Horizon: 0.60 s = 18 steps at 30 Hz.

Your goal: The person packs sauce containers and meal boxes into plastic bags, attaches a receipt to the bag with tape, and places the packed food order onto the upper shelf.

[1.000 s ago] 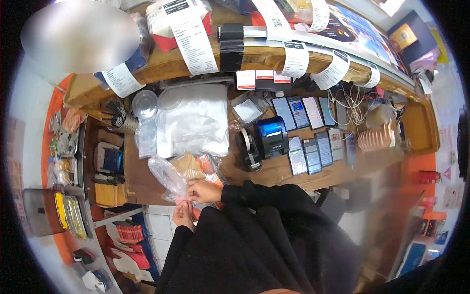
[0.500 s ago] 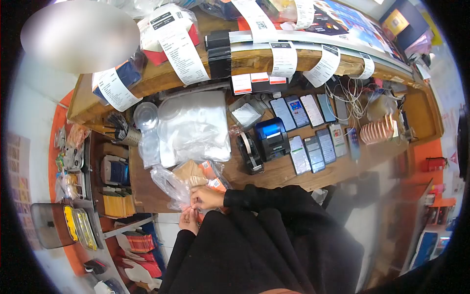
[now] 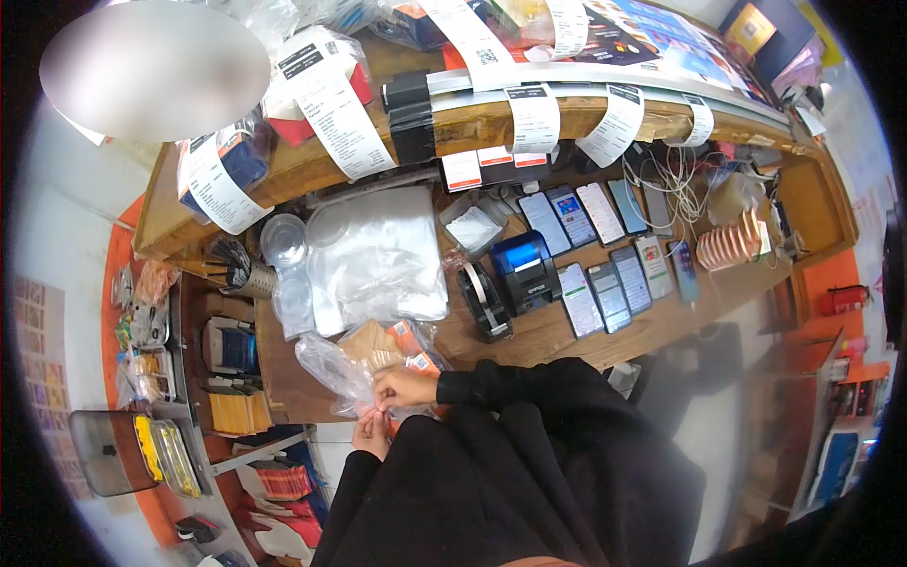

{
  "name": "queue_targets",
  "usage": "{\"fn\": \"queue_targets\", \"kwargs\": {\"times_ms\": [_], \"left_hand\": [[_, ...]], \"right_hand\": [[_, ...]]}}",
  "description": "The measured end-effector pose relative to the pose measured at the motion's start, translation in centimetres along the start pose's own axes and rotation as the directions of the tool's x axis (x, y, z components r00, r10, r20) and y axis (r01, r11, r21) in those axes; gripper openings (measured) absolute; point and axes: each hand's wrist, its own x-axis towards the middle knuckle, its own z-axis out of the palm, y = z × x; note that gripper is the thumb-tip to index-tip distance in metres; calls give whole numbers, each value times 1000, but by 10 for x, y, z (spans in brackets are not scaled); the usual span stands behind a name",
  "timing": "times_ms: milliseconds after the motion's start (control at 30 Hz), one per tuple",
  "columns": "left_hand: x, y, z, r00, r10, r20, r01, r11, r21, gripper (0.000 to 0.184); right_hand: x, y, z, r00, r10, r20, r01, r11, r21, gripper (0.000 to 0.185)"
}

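Note:
A clear plastic bag (image 3: 333, 367) lies at the front edge of the wooden counter. A brown paper item (image 3: 374, 344) and an orange item with printed codes (image 3: 422, 357) show through it. My right hand (image 3: 404, 387) pinches the gathered plastic from above. Just below it, my left hand (image 3: 371, 433) has its fingertips closed on the same plastic. The two hands almost touch, and exactly how the plastic runs between the fingers is hidden.
Behind the bag lies a stack of clear plastic bags (image 3: 387, 255). To its right stand a tape dispenser (image 3: 485, 300) and a blue-black printer (image 3: 524, 269), then several phones (image 3: 612, 295). Long receipts (image 3: 342, 123) hang from the raised shelf (image 3: 463, 132). Cubbies (image 3: 231, 350) are at the left.
The view has shifted slightly, so everything sits a little differently in frame. Both hands stay pinched on the bag's plastic, with only small finger movement.

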Motion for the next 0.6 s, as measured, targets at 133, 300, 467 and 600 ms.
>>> {"fn": "queue_targets", "kwargs": {"times_ms": [133,300,467,600], "left_hand": [[-2,11,11,999,40,-17,-38,996,76,22],[0,10,12,998,51,-33,-41,967,250,19],[3,-10,-3,982,189,16,-189,979,76,19],[2,3,-12,973,104,204,-122,989,80,13]], "right_hand": [[6,11,-9,992,-1,123,-10,996,88,17],[19,15,-17,951,-106,291,102,994,29,18],[18,-2,-17,899,-297,322,391,875,-285,8],[16,26,-24,946,-295,133,320,799,-509,5]]}}
